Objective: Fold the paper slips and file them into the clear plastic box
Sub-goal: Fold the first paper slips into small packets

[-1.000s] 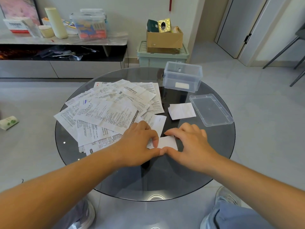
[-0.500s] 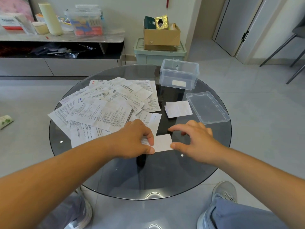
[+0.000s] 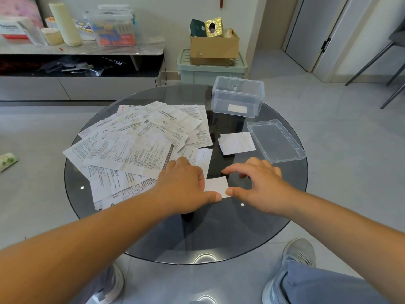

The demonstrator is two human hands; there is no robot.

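The small folded white paper slip [image 3: 215,186] lies flat on the round dark glass table [image 3: 153,238], near its front-centre, between both hands. It is a plain rectangle, its visible face blank, its edges straight.

Left hand [image 3: 186,185]: the fingers are curled down over the slip's left end and the thumb is laid along its near edge, so the slip is pinned in their grip.

Right hand [image 3: 256,183]: the fingers are arched and spread. The thumb tip touches the slip's near right corner and the index finger reaches over the far edge. Contact there cannot be determined.

A spread pile of unfolded printed receipts [image 3: 135,145] covers the table's left half. A small stack of folded slips [image 3: 237,142] lies behind the hands, beside the clear flat lid [image 3: 275,140]. The clear rectangular plastic box [image 3: 237,96] stands open at the far right edge.
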